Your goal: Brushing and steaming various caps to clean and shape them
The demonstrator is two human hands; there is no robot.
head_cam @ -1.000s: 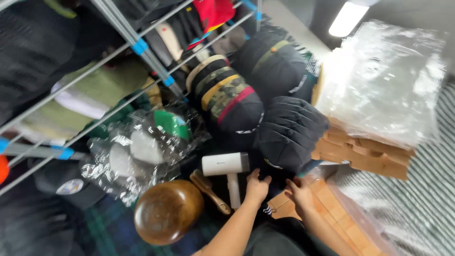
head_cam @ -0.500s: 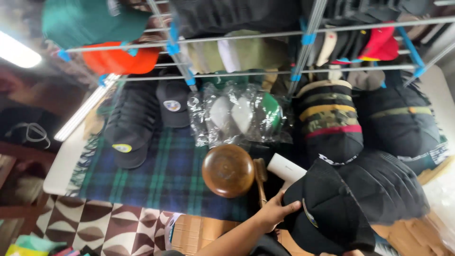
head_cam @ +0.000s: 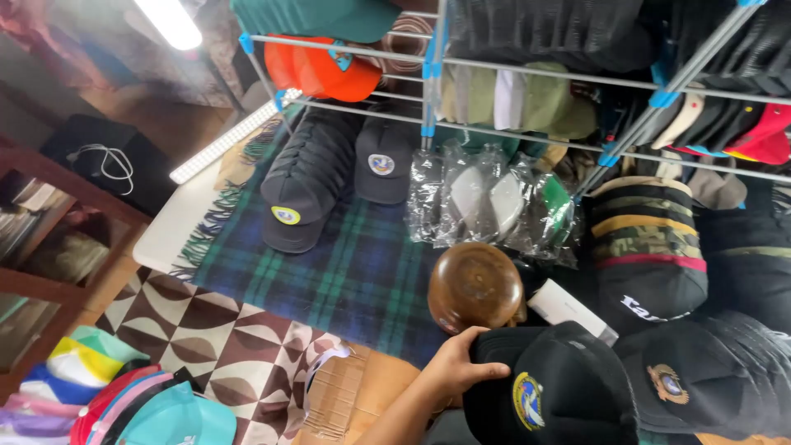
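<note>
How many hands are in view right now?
1: a hand at bottom centre, gripping the brim of a black cap. The other hand is out of view.

head view — steep downward, tilted | close above plaid cloth [head_cam: 346, 272] | single view

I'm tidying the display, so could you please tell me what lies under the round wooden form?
The wooden form rests on a blue-green plaid cloth, with a white tool beside it. The cloth directly beneath is covered, so anything else there cannot be seen.
</note>
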